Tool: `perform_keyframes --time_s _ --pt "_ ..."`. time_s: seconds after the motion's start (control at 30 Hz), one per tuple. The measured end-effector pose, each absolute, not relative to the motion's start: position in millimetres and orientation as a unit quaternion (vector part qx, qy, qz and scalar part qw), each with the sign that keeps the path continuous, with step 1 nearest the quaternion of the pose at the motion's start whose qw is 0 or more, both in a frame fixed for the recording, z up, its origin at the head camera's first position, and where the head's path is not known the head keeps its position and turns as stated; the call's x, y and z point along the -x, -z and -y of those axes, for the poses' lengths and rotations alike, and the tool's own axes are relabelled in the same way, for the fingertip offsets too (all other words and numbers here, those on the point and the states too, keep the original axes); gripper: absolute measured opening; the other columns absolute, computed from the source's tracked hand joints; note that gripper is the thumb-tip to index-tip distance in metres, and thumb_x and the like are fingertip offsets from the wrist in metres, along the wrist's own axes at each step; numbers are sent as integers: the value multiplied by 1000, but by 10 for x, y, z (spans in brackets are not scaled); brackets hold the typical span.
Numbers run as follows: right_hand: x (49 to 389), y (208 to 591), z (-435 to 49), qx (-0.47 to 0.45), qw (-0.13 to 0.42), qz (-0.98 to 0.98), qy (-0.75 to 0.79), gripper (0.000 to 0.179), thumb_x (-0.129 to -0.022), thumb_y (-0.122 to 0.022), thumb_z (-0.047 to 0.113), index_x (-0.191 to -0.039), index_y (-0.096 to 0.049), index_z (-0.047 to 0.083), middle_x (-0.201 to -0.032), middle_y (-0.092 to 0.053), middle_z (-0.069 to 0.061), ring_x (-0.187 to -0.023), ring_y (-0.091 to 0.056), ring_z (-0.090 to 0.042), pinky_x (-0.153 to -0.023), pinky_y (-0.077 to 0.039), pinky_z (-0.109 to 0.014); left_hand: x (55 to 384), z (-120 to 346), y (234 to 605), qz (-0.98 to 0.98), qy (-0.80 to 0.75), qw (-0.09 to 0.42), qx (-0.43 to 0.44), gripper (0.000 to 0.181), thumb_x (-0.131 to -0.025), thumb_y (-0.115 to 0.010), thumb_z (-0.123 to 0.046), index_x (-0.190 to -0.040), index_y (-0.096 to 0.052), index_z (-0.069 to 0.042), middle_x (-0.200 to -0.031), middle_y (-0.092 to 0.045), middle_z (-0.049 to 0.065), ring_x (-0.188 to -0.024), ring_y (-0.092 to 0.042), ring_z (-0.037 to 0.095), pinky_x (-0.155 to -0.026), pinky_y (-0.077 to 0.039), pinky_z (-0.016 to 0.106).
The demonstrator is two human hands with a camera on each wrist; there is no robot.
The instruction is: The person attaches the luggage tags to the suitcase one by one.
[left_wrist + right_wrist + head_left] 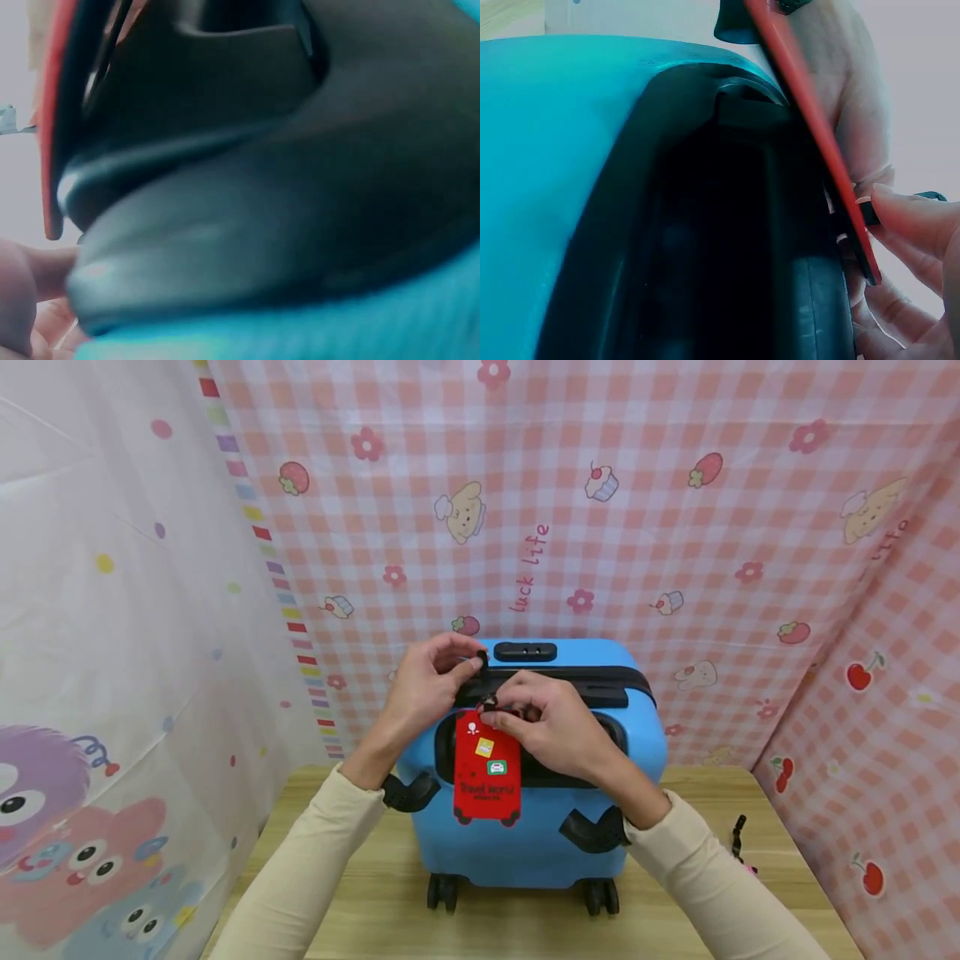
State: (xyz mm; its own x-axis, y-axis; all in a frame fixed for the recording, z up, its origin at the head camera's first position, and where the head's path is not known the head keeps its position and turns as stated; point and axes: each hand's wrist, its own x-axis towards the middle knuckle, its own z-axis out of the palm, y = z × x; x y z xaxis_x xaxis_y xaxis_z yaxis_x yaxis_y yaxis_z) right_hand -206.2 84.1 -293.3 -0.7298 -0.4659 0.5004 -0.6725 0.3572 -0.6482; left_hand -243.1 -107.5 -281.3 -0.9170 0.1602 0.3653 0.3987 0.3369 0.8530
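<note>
A light blue suitcase (525, 856) stands upright on its wheels, facing me. Against its front, by the black carry handle (611, 697), hangs a red suitcase-shaped luggage tag (487, 777). My left hand (423, 689) pinches the black strap end (482, 660) above the handle between thumb and fingers. With its thumb and fingers, my right hand (558, 722) grips the dark strap just over the tag's top edge. In the right wrist view the tag (817, 142) shows edge-on, fingertips (907, 214) beside it on a black strap piece. The left wrist view mostly shows the dark handle recess.
A black combination lock (525, 652) sits on the suitcase top. On the wooden table (360, 885), to the right, lies a small black strap (737, 837) with a pink part, partly behind my right sleeve. Printed cloth walls (525, 527) enclose the back and sides.
</note>
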Motion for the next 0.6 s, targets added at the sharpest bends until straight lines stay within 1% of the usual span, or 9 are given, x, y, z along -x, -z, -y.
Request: perform_keyframes --time_s 0.13,0.27,0.33,0.4,0.5,0.57,0.6 --pt "2055 2936 -829 -362 130 814 -435 6 -92 -72 17 -94 -76 14 -91 -64 3 -67 -49 -13 -59 -42 -27 2451 1076 2825 799 561 100 192 14 -96 -64 -8 -109 -69 -6 -104 -73 9 -90 -68 19 -82 -55 29" --pt "2054 2945 -830 -368 141 808 -438 6 -91 -72 16 -96 -76 14 -88 -64 3 -64 -48 -13 -57 -42 -27 2464 1082 2831 788 572 75 214 11 -97 -62 -6 -107 -67 -7 -101 -74 9 -84 -69 20 -76 -57 29" --pt "2054 2954 -825 -374 153 806 -434 7 -91 -73 15 -96 -76 13 -88 -65 3 -63 -49 -12 -56 -42 -26 2464 1084 2831 783 578 58 220 12 -98 -60 -6 -108 -66 -7 -101 -75 9 -82 -69 21 -74 -58 31" --pt "2054 2963 -813 -381 170 804 -424 8 -90 -73 15 -97 -75 11 -90 -67 1 -68 -53 -10 -59 -47 -25 2462 1083 2833 780 584 45 220 14 -100 -58 -7 -112 -64 -8 -103 -75 8 -83 -70 21 -75 -59 32" --pt "2048 2978 -794 -387 201 806 -400 11 -89 -74 13 -98 -75 7 -95 -68 -3 -80 -58 -11 -68 -53 -27 2459 1079 2846 778 589 35 216 21 -100 -57 -9 -120 -63 -8 -108 -75 8 -89 -71 21 -78 -59 33" --pt "2041 2984 -784 -388 217 808 -385 11 -88 -75 12 -97 -76 5 -100 -67 -6 -91 -59 -15 -76 -54 -31 2455 1075 2862 778 589 36 213 25 -99 -59 -9 -124 -62 -8 -110 -74 8 -92 -72 20 -80 -59 34" --pt "2039 2986 -781 -388 226 810 -378 11 -88 -75 11 -96 -76 4 -101 -66 -7 -94 -57 -17 -79 -53 -33 2455 1074 2872 778 589 38 214 26 -99 -60 -9 -124 -62 -7 -111 -74 9 -94 -72 20 -81 -59 34"
